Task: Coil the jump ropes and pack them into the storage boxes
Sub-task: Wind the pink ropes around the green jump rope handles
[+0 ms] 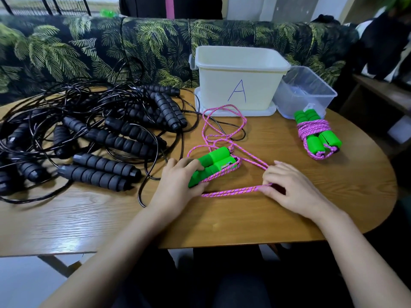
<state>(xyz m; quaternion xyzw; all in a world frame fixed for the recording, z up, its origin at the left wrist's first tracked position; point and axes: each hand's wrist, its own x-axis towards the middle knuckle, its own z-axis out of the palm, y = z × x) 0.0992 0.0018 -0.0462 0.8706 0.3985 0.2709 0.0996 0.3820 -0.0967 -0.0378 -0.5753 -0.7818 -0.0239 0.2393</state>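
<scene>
My left hand (178, 187) grips the two green foam handles (213, 165) of a pink jump rope, held side by side on the wooden table (222, 218). My right hand (289, 187) pinches a doubled stretch of the pink cord (231, 192) to the right of the handles. The rest of that cord lies in loose loops (222, 121) toward the white box marked A (240, 78). A second pink rope, coiled round its green handles (317, 135), lies at the right. A smaller clear box (311, 90) stands beside the white one.
A tangled heap of black jump ropes with several black foam handles (100, 138) covers the table's left half. A leaf-patterned sofa (111, 45) runs behind the table. The table's rounded right edge (389, 185) is close to a dark shelf unit (382, 96).
</scene>
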